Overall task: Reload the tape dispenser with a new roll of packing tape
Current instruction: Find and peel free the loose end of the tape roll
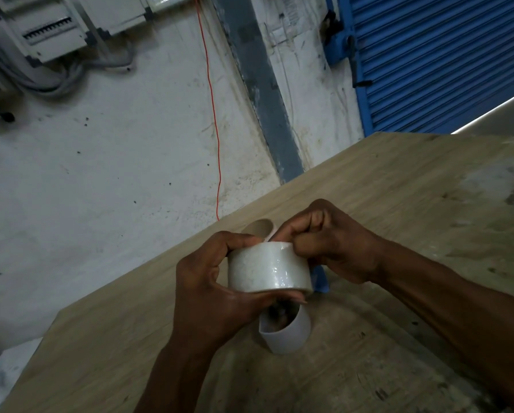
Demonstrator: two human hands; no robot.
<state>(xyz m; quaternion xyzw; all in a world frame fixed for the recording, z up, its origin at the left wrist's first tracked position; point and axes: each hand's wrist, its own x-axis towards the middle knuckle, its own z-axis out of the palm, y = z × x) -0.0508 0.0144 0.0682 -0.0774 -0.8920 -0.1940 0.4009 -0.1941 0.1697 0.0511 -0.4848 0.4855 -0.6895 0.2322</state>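
A roll of clear packing tape [267, 268] is held up above the wooden table [398, 204]. My left hand [211, 290] grips it from the left, fingers curled round its rim. My right hand [336, 242] pinches at the roll's top right edge, where the tape end lies. Directly below the roll a white cardboard core [285, 335] stands on the table. Behind my hands another core or roll [260, 228] shows only its top opening. A blue part [321, 281], perhaps the dispenser, peeks out under my right hand, mostly hidden.
The table's far edge runs diagonally from lower left to upper right, with a stained white floor [115, 174] beyond it. A red cord [217, 144] hangs past that edge. A blue shutter [443, 55] stands at the upper right, and electrical boxes [50, 34] at the upper left.
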